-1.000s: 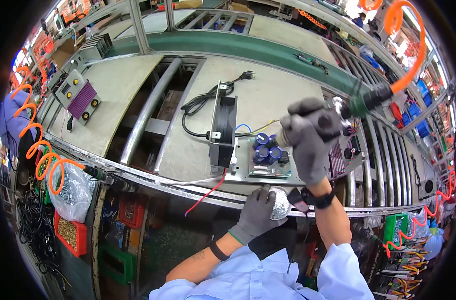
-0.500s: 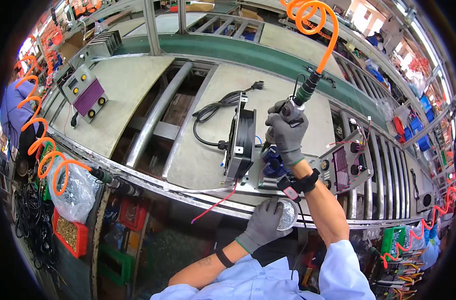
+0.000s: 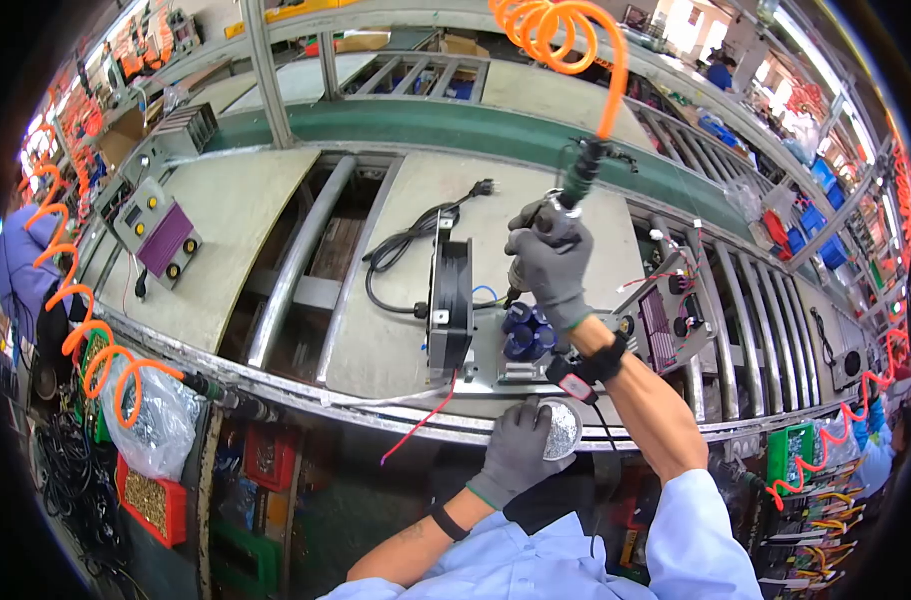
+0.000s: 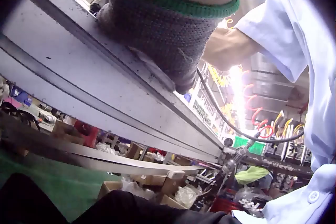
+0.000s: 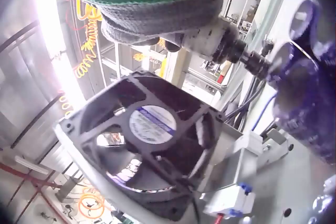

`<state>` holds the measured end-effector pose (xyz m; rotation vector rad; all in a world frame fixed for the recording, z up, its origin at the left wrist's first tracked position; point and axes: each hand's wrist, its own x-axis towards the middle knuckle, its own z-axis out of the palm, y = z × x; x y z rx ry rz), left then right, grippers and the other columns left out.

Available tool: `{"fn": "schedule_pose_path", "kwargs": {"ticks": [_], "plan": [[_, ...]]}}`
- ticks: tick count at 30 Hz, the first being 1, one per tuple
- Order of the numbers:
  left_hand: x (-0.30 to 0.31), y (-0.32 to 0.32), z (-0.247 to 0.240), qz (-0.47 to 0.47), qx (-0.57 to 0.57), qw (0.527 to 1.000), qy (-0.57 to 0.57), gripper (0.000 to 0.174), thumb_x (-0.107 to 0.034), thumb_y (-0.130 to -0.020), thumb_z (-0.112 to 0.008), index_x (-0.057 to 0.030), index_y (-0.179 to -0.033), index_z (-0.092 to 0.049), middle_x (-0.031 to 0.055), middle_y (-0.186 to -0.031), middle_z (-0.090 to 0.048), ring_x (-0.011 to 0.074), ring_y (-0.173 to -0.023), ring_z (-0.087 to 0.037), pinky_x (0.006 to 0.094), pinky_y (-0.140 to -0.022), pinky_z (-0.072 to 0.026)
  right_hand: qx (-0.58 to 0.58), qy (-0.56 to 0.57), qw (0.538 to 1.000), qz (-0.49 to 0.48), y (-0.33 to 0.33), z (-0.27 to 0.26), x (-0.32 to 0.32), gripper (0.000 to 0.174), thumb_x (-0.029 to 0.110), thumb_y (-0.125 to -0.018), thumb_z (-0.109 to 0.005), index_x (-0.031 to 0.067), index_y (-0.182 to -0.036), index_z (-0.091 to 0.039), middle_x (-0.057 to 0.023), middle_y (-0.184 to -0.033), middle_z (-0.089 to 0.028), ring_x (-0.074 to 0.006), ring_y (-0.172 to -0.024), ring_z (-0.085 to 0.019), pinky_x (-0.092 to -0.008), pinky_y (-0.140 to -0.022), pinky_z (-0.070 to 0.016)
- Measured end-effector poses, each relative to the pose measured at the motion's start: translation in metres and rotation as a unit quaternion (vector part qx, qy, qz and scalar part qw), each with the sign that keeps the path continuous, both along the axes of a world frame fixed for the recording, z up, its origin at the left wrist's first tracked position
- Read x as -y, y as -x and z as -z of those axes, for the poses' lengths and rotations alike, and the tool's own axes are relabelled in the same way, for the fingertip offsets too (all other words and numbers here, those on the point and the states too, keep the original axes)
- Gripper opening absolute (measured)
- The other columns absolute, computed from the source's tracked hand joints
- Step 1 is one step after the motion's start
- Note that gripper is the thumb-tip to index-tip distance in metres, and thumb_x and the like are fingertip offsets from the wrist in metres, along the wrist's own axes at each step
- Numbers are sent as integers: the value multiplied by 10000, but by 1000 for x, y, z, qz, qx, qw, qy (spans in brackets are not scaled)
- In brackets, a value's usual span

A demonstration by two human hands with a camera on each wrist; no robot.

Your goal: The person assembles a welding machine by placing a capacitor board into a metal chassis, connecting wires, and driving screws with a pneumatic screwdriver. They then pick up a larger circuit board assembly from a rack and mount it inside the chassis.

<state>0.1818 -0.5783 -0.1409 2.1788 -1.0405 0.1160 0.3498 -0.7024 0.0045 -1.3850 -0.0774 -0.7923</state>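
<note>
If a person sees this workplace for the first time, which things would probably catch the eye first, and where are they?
Probably the bright orange coiled hose at the top of the head view, leading down to the tool in the gloved right hand. Next, the black fan, standing upright left of the dark blue cylinders. Below these, the gloved left hand holds a round dish that glitters.

The workshop spreads around a line of metal rollers, with a green strip running behind it and a metal post rising there. Bright windows and a long light glow. Blue bins stand to the right; cardboard boxes sit low beside green floor.
</note>
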Motion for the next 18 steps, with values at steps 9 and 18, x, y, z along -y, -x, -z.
{"fn": "schedule_pose_path", "kwargs": {"ticks": [9,18], "plan": [[1,-2,-16,-9,30,1000,1,903,-525,-626,-883,-8,-1290,-556,183,-1239,-575,358,-999,-586,475,-881,-506,-145,60,986,-50,52,-210,65,184,110,-772,-689,13,-915,-627,-86,-809,-654,-187,-600,-649,-324,-575,-540],[7,-6,-14,-14,33,998,-49,914,-599,-599,-870,-46,-1270,-589,147,-1180,-586,331,-956,-578,452,-825,-508,-259,88,956,105,-123,-168,255,149,74,-807,-678,40,-918,-584,-71,-795,-631,-203,-609,-650,-344,-568,-553]]}}
